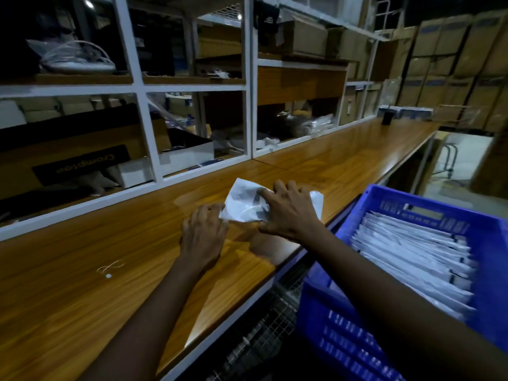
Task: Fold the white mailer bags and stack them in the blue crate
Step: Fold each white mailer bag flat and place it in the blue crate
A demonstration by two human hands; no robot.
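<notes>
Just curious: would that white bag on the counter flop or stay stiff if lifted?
Likely floppy: the bag looks crumpled under the right hand. Probably light, as it looks thin. It may slide on the glossy counter.

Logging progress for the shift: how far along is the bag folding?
Done: a row of folded bags already fills much of the crate. In hand: one bag on the counter, right hand pressing it, left hand at its edge. Left: finish this fold and crate it; no other loose bags on the counter.

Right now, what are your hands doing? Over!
Left hand pinches mailer bag, right hand presses it on counter. Blue crate beside, bags stacked inside. Nothing blocking crate.
</notes>
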